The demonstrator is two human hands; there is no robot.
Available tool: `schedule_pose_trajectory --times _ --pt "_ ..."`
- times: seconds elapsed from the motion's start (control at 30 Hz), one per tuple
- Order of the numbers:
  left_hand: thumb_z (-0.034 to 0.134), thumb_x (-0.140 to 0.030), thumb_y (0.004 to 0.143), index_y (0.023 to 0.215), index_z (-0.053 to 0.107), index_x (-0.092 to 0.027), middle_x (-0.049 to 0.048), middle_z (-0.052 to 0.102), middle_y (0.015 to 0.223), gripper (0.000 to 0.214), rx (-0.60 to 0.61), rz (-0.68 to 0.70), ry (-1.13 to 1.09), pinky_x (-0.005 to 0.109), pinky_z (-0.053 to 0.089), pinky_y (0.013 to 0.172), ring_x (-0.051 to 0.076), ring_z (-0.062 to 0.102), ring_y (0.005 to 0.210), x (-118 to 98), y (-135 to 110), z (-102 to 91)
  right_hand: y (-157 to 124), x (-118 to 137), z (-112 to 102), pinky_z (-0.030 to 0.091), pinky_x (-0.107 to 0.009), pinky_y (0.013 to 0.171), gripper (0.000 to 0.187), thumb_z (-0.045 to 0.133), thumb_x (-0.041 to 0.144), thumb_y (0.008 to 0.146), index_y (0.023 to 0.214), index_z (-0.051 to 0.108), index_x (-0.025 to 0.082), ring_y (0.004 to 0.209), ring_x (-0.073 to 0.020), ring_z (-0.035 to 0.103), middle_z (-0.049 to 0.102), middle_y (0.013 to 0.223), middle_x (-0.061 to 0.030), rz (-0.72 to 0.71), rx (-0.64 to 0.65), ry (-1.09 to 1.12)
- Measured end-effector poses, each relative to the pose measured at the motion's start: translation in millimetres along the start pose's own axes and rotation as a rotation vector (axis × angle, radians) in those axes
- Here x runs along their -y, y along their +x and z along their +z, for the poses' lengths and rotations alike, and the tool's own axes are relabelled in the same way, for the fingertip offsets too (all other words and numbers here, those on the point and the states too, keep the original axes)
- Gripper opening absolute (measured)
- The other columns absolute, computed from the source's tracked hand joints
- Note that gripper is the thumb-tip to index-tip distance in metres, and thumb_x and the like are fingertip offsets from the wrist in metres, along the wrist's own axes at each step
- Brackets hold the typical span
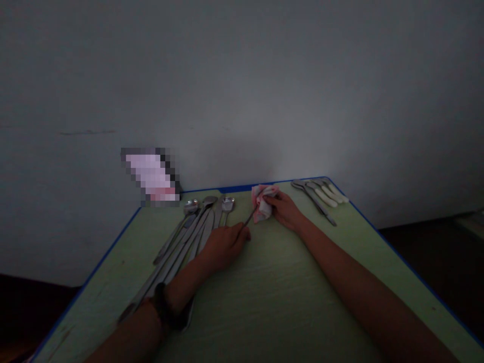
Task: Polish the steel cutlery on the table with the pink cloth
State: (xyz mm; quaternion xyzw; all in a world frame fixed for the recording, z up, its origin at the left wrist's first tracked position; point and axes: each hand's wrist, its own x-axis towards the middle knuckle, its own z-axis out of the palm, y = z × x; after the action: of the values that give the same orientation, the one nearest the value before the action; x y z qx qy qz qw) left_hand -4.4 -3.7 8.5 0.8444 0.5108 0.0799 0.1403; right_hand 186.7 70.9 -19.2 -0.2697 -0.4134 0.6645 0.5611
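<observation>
My left hand (226,244) is closed around the thin metal handle of a utensil (248,218), which slants up and right. A pink and white cloth (262,212) covers its far end, so I cannot tell what kind of utensil it is. Pinched in the fingers of my right hand (284,207), the cloth is bunched around that end. Beside and partly beneath my left forearm lies a spread of long metal cutlery (181,247). Its spoon bowls, such as the shiny spoon (228,204), point toward the wall.
At the table's far right corner lie a metal spoon (317,204) and several pieces with white handles (327,197). A pixelated upright object (151,174) leans at the back left. The green table (280,302) has a blue edge and meets a grey wall (242,91).
</observation>
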Motion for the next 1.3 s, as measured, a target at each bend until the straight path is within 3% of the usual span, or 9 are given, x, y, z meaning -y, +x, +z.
schedule_pose_trajectory --times 0.3,0.57,1.0,1.3 --pt "0.022 -0.035 0.093 0.091 0.059 -0.019 0.0041 0.066 0.08 0.04 0.022 -0.004 0.021 0.028 0.041 0.069 0.018 0.061 0.074 -1.2 0.9 -1.0 0.9 -1.8 -2.0 0.043 -0.029 0.079 0.033 0.068 0.019 0.065 0.097 0.062 0.02 0.077 -0.0134 0.058 0.065 0.086 -0.0015 -0.002 0.009 0.003" --pt "0.022 -0.036 0.093 0.091 0.059 -0.019 0.0042 0.066 0.08 0.041 0.011 0.017 -0.01 0.029 0.041 0.07 0.018 0.061 0.073 0.9 -0.3 0.0 -4.1 7.0 -1.4 0.045 -0.031 0.076 0.041 0.065 0.012 0.065 0.105 0.059 0.021 0.071 -0.014 0.058 0.065 0.077 -0.0001 0.05 0.161 0.036" --pt "0.022 -0.036 0.093 0.091 0.059 -0.019 0.0045 0.066 0.078 0.04 0.011 -0.002 0.001 0.028 0.041 0.069 0.018 0.062 0.072 -2.7 -1.6 -3.8 -5.7 4.6 2.0 0.043 -0.029 0.081 0.019 0.071 0.023 0.065 0.082 0.064 0.018 0.079 -0.014 0.058 0.065 0.084 -0.0023 0.062 0.056 0.026" --pt "0.021 -0.037 0.094 0.09 0.058 -0.019 0.0047 0.066 0.078 0.042 0.008 0.023 -0.039 0.028 0.04 0.068 0.018 0.062 0.072 -2.5 -2.0 -5.8 -6.7 5.9 6.7 0.043 -0.027 0.079 0.035 0.071 0.019 0.062 0.095 0.062 0.021 0.076 -0.0122 0.058 0.066 0.084 0.001 0.021 0.001 0.048"
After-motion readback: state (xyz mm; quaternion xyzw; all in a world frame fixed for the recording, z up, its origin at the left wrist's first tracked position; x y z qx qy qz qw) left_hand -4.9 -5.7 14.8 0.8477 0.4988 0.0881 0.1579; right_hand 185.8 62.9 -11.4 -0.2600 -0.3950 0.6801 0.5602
